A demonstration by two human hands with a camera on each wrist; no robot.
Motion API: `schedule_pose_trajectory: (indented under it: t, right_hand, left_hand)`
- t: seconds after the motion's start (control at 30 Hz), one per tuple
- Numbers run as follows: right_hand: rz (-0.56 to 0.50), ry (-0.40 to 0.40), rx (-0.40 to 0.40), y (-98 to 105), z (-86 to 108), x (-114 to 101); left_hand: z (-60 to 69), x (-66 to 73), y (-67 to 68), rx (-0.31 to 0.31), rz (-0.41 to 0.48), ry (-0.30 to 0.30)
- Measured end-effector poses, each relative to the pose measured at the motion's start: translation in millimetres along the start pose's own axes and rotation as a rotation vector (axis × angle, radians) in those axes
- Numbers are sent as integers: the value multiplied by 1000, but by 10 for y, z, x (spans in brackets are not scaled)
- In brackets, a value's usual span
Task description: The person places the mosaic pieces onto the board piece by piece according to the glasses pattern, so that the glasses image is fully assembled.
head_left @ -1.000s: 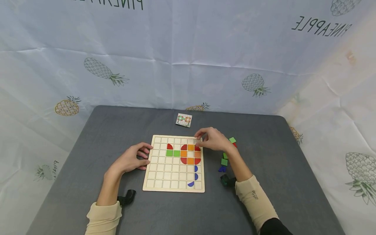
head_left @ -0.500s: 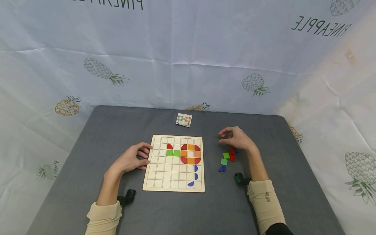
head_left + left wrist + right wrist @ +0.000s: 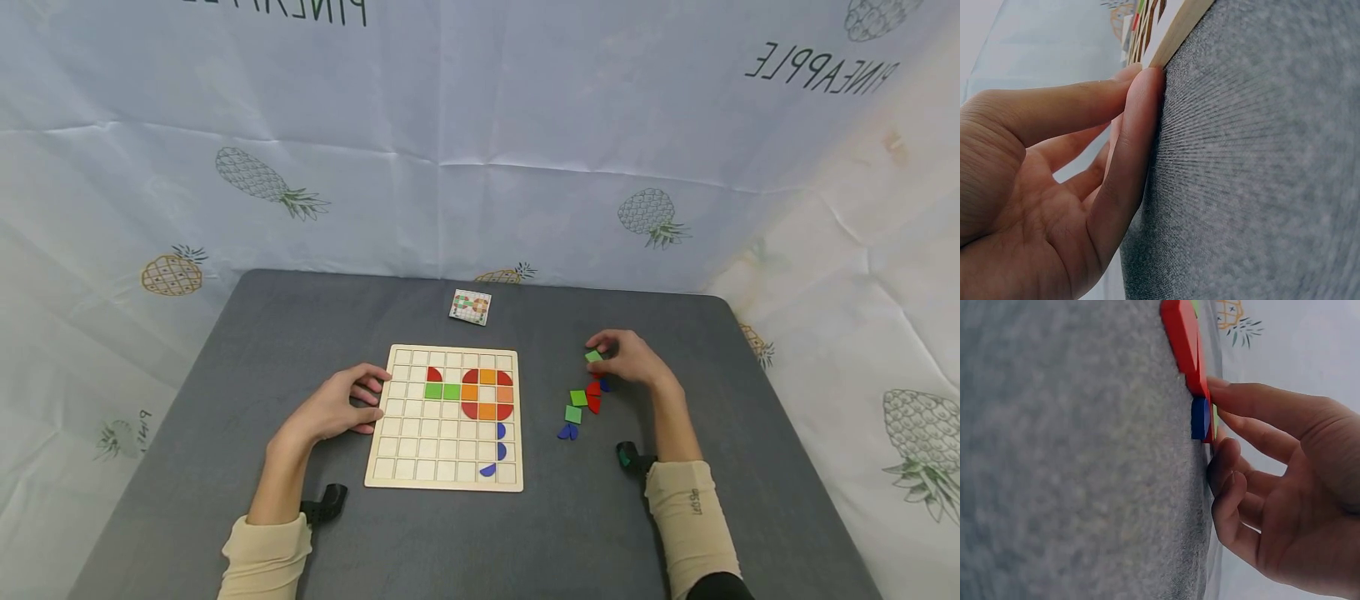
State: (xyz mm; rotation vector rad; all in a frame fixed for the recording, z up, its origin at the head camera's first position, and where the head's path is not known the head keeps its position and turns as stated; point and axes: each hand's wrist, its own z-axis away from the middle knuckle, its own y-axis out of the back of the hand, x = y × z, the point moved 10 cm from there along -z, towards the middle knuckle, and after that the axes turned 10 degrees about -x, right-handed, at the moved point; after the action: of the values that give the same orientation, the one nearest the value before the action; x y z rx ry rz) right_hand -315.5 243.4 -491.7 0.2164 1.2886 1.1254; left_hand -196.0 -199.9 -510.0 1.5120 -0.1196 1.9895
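A wooden grid board (image 3: 426, 450) lies on the table. Set in its cells are red quarter-round tiles (image 3: 434, 375), orange squares (image 3: 487, 377), green squares (image 3: 451, 392) and blue half-round tiles (image 3: 488, 471). My left hand (image 3: 330, 404) rests at the board's left edge, its thumb and fingertips touching the wooden side (image 3: 1179, 31). To the right of the board, my right hand (image 3: 630, 358) has thumb and forefinger around a loose green square tile (image 3: 593, 356), pinching it at the table. The other right-hand fingers are loosely bent in the right wrist view.
Beside the right hand lie loose red tiles (image 3: 593, 404), more green squares (image 3: 573, 414) and blue pieces (image 3: 567, 432). A small pattern card (image 3: 471, 307) lies beyond the board. A white pineapple-print cloth (image 3: 450, 208) hangs behind the grey table (image 3: 420, 550).
My right hand has left the board's upper right corner and moved right to the loose green tile. The left hand and the board have stayed in place.
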Motion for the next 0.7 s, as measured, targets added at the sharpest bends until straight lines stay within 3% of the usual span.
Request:
schedule_pose_trajectory:
  t: [0.7]
  right_hand:
    - [12, 21, -10, 49, -37, 69]
  left_hand:
    - [3, -3, -6, -4, 1, -4]
